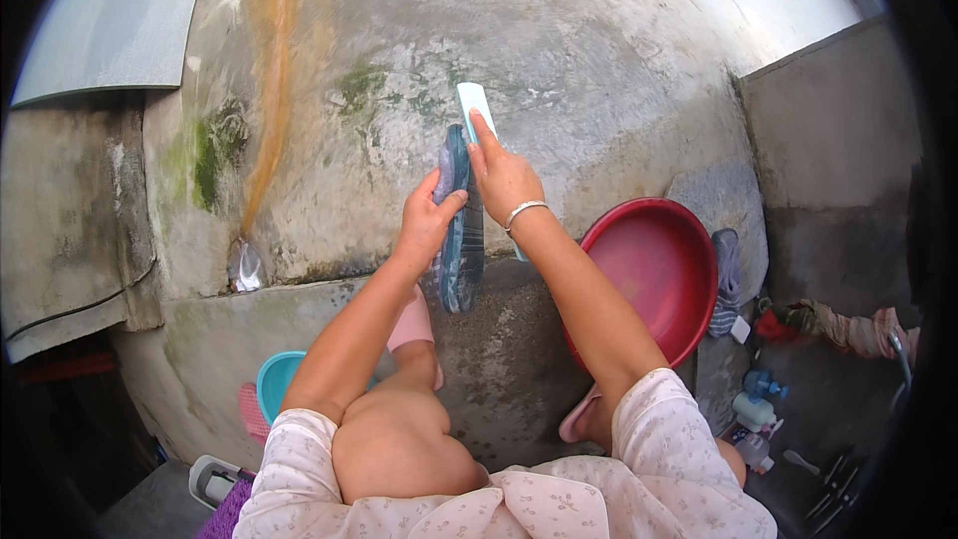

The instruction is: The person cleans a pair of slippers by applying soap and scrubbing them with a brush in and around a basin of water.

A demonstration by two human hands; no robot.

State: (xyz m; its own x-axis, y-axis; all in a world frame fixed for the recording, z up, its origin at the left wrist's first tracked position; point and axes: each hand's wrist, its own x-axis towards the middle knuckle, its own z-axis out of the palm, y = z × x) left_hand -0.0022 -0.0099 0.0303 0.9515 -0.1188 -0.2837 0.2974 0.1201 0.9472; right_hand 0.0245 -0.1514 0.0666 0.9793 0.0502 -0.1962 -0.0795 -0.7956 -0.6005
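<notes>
My left hand grips a slipper with a bluish-green sole edge, its thumb lying on that edge. The slipper is turned on its side, and its dark ribbed underside faces right. My right hand holds a long pale-blue brush, index finger stretched along its back, against or close beside the sole. Its bristles are hidden. A silver bracelet circles my right wrist. At the right, a striped grey-blue slipper rests on a stone slab beside a red basin.
A turquoise basin stands at lower left beside something pink and textured. Several bottles and a crumpled cloth lie at right. A concrete ledge crosses ahead of my feet. A clear plastic bottle end sits at the wall.
</notes>
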